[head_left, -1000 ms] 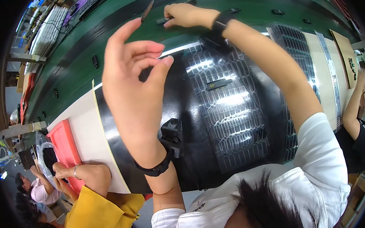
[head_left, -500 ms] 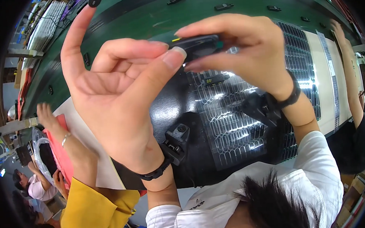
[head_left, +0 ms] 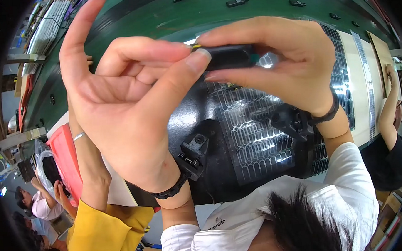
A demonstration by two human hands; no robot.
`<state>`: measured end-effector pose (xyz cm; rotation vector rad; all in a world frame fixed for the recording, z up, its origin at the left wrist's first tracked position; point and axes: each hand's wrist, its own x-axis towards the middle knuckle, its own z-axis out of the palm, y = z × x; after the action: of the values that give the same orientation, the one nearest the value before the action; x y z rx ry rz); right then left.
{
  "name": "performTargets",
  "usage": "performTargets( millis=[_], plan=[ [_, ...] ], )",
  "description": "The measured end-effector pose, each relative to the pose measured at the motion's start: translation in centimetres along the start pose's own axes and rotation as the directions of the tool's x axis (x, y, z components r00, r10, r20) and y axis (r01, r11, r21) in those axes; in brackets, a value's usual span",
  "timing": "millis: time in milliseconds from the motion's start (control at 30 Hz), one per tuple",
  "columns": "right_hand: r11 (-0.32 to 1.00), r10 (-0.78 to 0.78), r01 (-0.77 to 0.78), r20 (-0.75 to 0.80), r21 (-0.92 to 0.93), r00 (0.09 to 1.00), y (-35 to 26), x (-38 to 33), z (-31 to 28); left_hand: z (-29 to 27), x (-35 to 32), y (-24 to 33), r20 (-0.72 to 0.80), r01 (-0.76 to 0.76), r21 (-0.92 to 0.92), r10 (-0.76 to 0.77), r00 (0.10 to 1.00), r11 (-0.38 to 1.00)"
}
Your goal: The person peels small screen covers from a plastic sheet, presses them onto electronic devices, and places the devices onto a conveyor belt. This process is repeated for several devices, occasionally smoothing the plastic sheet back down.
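Between my two hands is a small black oblong device (head_left: pixel 229 58), held up level above the work surface. My left hand (head_left: pixel 122 98) is closed, thumb and a finger pinching at its left end beside a thin yellow edge. One finger of that hand points up, with something dark at its tip, cut off by the frame edge. My right hand (head_left: pixel 297 61) is closed on the device's right part, fingers above and thumb below. A teal spot and a clear, shiny bit show at that end. Under my hands lies a clear sheet (head_left: pixel 256 136) with rows of oblong outlines.
Beyond my hands runs a green conveyor belt (head_left: pixel 150 19) with several black devices (head_left: pixel 237 2) on it. A co-worker's yellow sleeve (head_left: pixel 102 230) and arm reach in at the left, beside a red bin (head_left: pixel 65 148). Another person's arm (head_left: pixel 387 115) is at the right.
My right hand and the device have shifted slightly right, and the device now lies more level. The co-worker's arm at the left has moved in behind my left hand. Devices on the belt have shifted left.
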<state>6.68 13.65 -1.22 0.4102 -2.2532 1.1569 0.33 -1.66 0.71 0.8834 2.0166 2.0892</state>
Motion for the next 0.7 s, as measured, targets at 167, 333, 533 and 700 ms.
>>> performTargets(
  millis=[167,333,533,700],
  plan=[
    [0.995,-0.024,0.030,0.066,-0.098,0.998,-0.2,-0.1,-0.1,0.1,-0.3,0.6,0.144,-0.082,0.088,0.069,0.987,0.993],
    [0.999,-0.045,0.045,0.012,-0.021,0.999,0.9,-0.4,-0.2,-0.2,0.4,-1.5,0.168,0.134,0.008,-0.133,0.977,0.991],
    [0.884,0.288,-0.355,0.245,0.305,0.926,2.3,-0.2,0.6,-0.1,0.4,-2.0,0.147,0.084,0.289,-0.131,0.980,0.954],
    [0.720,0.512,-0.645,0.432,0.255,0.743,7.3,2.8,0.5,-0.1,0.9,-4.1,0.029,-0.011,0.644,-0.010,1.000,0.765]
  ],
)
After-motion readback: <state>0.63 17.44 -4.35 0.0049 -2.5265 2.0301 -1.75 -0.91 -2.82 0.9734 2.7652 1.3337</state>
